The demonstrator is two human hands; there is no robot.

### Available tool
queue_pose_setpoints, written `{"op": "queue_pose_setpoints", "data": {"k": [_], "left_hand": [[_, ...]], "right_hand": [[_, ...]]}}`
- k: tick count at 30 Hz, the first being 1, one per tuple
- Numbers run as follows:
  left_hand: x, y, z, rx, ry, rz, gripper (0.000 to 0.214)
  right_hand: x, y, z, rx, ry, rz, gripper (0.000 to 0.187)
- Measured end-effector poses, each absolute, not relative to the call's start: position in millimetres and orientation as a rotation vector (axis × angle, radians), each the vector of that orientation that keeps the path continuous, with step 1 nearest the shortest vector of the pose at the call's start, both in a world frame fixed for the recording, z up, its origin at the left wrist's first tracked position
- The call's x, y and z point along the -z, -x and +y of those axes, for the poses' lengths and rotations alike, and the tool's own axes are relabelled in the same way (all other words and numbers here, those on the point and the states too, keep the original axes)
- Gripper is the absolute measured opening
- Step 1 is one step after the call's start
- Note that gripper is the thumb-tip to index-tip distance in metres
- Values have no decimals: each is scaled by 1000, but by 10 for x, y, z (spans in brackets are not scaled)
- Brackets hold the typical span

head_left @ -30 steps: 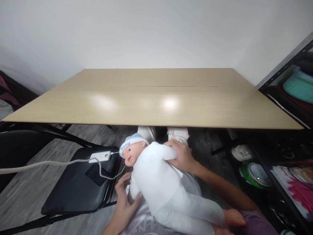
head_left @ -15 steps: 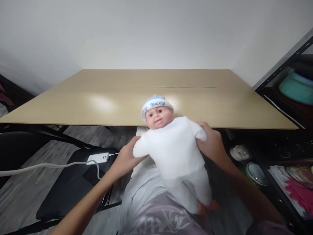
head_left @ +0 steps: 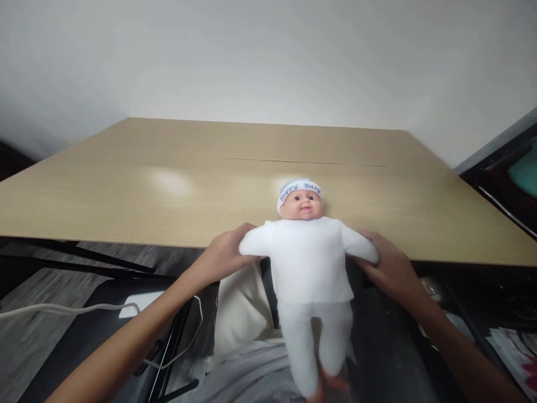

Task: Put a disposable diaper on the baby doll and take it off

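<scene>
A baby doll (head_left: 311, 260) in a white top and white trousers faces me, held upright between my hands. Its blue and white cap carries the words "Happy Baby". My left hand (head_left: 229, 252) is closed round the doll's arm on the left. Round the arm on the right, my right hand (head_left: 388, 260) is closed too. The doll's head and shoulders show against the light wooden table (head_left: 146, 207), at its front edge. Its legs hang below the edge, over my lap, with the orange feet at the bottom of the view.
On the left, a black chair seat (head_left: 54, 352) bears a white power bank (head_left: 140, 303) with white cables. A dark shelf rack with a teal container (head_left: 524, 170) stands on the right. Papers and a pink item (head_left: 518, 358) lie low at the right.
Both hands have carried the doll to the right and forward toward the table. The doll, tilted before, is now straighter. My view has shifted slightly.
</scene>
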State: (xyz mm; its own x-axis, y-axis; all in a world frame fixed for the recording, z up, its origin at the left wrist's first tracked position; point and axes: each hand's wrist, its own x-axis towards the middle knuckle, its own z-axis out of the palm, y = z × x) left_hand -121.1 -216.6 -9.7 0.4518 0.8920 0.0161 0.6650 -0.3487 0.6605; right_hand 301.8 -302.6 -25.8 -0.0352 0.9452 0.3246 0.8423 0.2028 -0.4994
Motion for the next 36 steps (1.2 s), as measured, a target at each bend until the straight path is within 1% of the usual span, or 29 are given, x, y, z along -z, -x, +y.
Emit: {"op": "queue_pose_setpoints", "data": {"k": [4, 10, 15, 22, 29, 32, 36], "left_hand": [[279, 1314, -2083, -510, -2452, 1370, 49], [437, 1487, -1779, -578, -2596, 1508, 64], [463, 1530, -1163, -588, -2574, 1505, 69], [440, 1479, -118, -606, -2507, 1419, 79], [471, 1391, 570, -733, -2494, 1472, 75], [490, 1324, 853, -807, -2496, 1542, 76], [511, 1244, 1209, -840, -2474, 1671, 77]], "right_hand": [[458, -3161, -2913, -182, 1709, -1886, 37], [609, -3238, -2543, -91, 1761, -1931, 39], [546, -3168, -1883, -105, 1685, -2011, 41], [567, -3110, -889, -34, 1655, -1999, 38], [569, -3114, -232, -12, 1627, -1956, 41], [570, -3151, 38, 43, 1599, -1944, 44], [592, -3216, 394, 123, 1615, -1944, 45]]}}
